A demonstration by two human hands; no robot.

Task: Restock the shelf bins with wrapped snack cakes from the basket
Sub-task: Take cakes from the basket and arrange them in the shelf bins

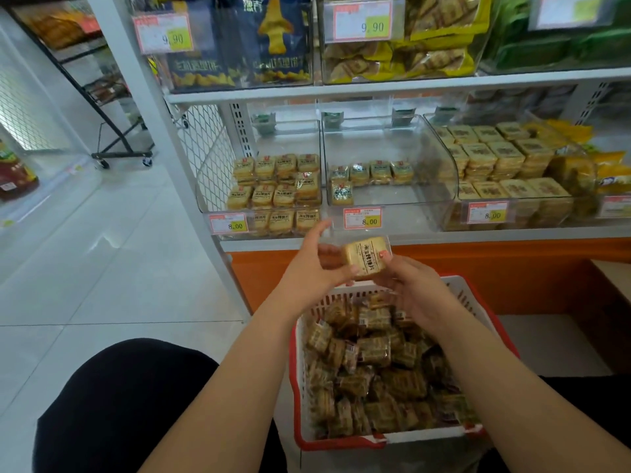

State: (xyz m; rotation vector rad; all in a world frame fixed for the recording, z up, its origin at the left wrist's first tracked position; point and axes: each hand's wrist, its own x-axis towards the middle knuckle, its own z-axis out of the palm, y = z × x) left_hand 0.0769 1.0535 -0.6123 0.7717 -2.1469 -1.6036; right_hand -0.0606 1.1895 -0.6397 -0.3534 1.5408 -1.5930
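Both hands, left hand [309, 268] and right hand [415, 288], pinch one square, shiny-wrapped snack cake [367, 257] (yellow) above the plastic basket [461, 291] with holes.

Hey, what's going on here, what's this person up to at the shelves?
A person is restocking snack cakes. Both hands, left hand and right hand, hold one wrapped cake above the red-and-white basket, which is still full of packs. Ahead, the left bin is well stocked, while the middle bin holds only a few packs.
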